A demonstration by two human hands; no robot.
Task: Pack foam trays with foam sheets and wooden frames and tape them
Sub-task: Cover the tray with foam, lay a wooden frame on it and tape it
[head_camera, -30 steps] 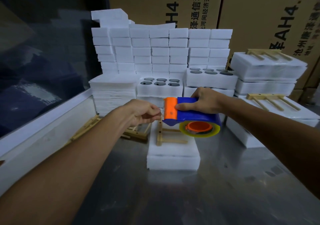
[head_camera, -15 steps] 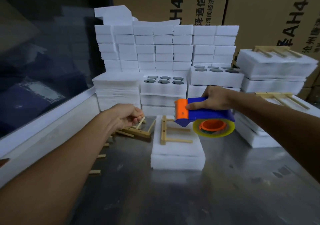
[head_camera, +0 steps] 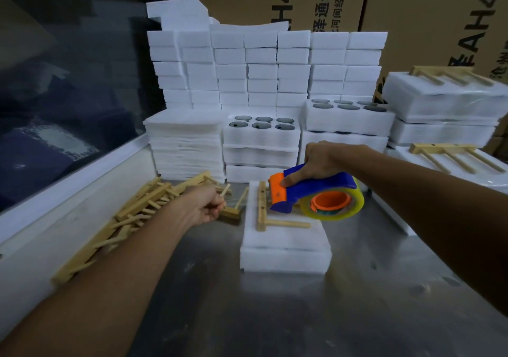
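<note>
- Foam tray [head_camera: 284, 249] lies on the table [head_camera: 275, 315], a wooden frame [head_camera: 264, 211] on top.
- Right hand [head_camera: 319, 161] fingers grip the tape dispenser [head_camera: 313, 194] just above the frame.
- Left hand [head_camera: 202, 205] fingers curl, pinching a faint tape end [head_camera: 233, 205].

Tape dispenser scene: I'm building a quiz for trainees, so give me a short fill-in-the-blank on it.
1. The right hand grips the blue and ____ tape dispenser.
2. The wooden frame lies on top of a white ____ pack.
3. The left hand is left of the pack, with its fingers ____.

Missing words: orange; foam; curled
</note>
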